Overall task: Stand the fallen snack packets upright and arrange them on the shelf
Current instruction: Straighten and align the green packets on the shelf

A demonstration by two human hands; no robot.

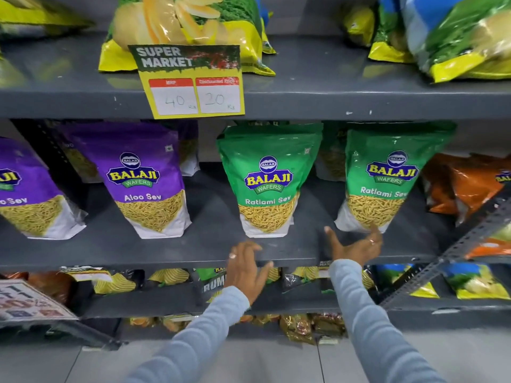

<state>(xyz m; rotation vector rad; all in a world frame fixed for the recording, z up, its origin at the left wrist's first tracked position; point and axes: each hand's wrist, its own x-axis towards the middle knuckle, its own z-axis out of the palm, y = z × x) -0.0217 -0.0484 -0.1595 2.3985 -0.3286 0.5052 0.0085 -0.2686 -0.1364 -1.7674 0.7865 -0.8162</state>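
purple packet (pixel 25 189) cropped left, rear packets hidden

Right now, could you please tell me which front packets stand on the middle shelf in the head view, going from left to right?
Cut-off purple Aloo Sev packet → purple Aloo Sev packet → green Ratlami Sev packet → second green Ratlami Sev packet → orange packets.

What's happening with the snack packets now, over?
Both hands open: left hand at shelf edge, right hand touching right green Ratlami Sev packet. Middle-shelf packets standing upright. Nothing blocking.
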